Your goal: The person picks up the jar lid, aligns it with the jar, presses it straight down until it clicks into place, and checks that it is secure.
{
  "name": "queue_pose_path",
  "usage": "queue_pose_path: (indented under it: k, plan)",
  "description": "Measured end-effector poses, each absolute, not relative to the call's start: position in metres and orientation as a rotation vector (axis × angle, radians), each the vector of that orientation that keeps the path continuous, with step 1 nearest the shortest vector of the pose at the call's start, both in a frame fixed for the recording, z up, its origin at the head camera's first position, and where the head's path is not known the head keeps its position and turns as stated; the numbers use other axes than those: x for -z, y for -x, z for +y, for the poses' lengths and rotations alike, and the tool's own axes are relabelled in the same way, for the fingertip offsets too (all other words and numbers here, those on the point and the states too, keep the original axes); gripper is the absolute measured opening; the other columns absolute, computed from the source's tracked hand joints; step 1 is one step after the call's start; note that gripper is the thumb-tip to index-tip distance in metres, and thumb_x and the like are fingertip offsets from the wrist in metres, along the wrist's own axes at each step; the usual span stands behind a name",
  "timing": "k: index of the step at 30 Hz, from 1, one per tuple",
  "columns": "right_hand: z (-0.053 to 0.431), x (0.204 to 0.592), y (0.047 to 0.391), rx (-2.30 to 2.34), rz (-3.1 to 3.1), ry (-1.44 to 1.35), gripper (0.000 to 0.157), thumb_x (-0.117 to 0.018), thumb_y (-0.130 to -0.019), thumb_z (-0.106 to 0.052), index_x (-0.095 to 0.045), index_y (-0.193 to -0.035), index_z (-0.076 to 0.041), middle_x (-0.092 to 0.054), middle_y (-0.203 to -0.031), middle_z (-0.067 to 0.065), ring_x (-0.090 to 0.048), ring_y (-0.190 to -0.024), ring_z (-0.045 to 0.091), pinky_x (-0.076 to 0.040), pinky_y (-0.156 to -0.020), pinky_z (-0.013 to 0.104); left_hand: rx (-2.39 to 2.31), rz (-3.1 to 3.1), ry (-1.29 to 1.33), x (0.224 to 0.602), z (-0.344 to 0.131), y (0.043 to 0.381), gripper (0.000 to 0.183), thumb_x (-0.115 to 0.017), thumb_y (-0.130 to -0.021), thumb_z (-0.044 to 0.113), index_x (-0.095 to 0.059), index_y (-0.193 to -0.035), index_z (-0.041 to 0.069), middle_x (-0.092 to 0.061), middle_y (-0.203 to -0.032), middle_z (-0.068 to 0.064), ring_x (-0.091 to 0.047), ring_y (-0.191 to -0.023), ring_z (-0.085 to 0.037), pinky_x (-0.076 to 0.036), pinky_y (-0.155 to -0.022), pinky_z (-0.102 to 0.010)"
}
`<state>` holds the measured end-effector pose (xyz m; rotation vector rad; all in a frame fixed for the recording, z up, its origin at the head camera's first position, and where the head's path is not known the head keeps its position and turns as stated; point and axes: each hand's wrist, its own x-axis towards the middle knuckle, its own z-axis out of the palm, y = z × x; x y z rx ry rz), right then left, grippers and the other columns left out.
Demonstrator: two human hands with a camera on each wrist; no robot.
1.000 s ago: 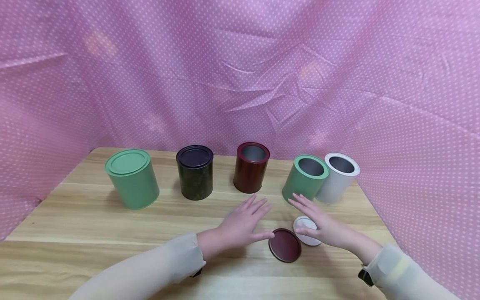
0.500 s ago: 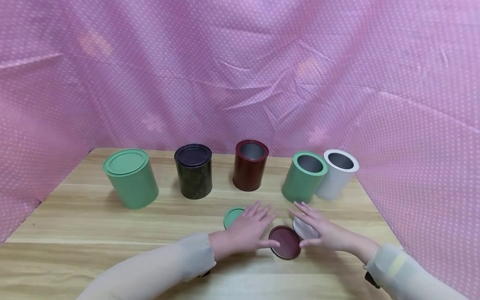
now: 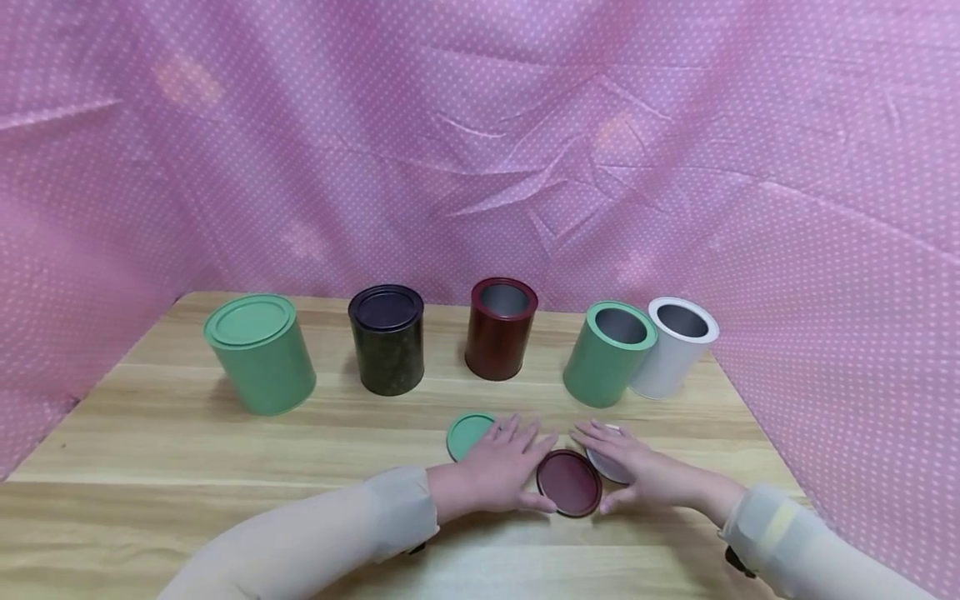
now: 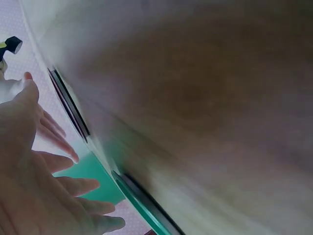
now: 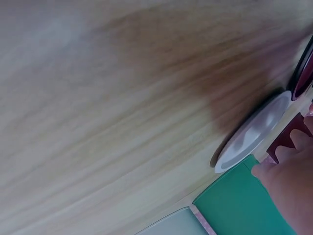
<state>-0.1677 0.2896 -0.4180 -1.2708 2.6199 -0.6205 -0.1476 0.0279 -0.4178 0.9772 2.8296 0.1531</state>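
A dark red lid (image 3: 568,482) lies flat on the wooden table (image 3: 225,450) between my two hands. My left hand (image 3: 517,467) lies flat with straight fingers, its thumb against the lid's left edge, and it covers part of a green lid (image 3: 467,433). My right hand (image 3: 633,471) also lies flat, over a white lid (image 3: 604,468), with its thumb at the red lid's right edge. In the right wrist view the white lid (image 5: 254,129) and the red lid's rim (image 5: 303,73) show edge-on. The left wrist view shows the green lid's edge (image 4: 142,200) next to my palm (image 4: 29,176).
Several cans stand in a row behind the lids: a lidded green one (image 3: 258,354), a lidded dark one (image 3: 386,337), and open red (image 3: 501,327), green (image 3: 609,352) and white (image 3: 672,346) ones. Pink dotted cloth (image 3: 480,150) surrounds the table.
Both hands have drawn back toward me and come down flat beside the dark red lid. The green lid has come into view left of my left hand.
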Motion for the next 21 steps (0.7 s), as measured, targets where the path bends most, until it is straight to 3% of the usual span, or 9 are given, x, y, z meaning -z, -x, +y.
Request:
queue_pose_path:
  k: [2,13,21]
  plan:
    - [0.2889,0.4188,0.1681,0.606,2.623,1.287,0.093,-0.076,-0.074,-0.046,-0.039,-0.144,0.003,-0.041,-0.148,0.023,-0.033,-0.135,0.050,-0.023,-0.105,0.069,-0.135,2.827,-0.985,0.4184,0.0292,0.1476,0.089,-0.052,-0.083,0.072,-0.029,-0.153,0.023,-0.029,-0.158,-0.010,-0.023,-0.146,-0.036,-0.025,-0.117,-0.051]
    - [0.2865,0.4253,0.1673,0.570,2.615,1.281,0.088,-0.074,-0.074,-0.050,-0.045,-0.141,-0.001,-0.044,-0.146,0.023,-0.037,-0.133,0.048,-0.030,-0.104,0.066,-0.064,2.819,-1.012,0.4213,0.0329,0.1438,0.087,-0.056,-0.082,0.071,-0.038,-0.149,0.018,-0.036,-0.155,-0.011,-0.030,-0.144,-0.033,-0.029,-0.117,-0.044]
    - [0.2861,0.4254,0.1704,0.574,2.593,1.233,0.086,-0.075,-0.074,-0.049,-0.047,-0.139,0.000,-0.043,-0.147,0.024,-0.036,-0.135,0.048,-0.028,-0.104,0.067,-0.030,2.795,-0.999,0.4204,0.0345,0.1451,0.085,-0.057,-0.083,0.069,-0.041,-0.147,0.016,-0.036,-0.154,-0.011,-0.033,-0.143,-0.028,-0.030,-0.117,-0.037]
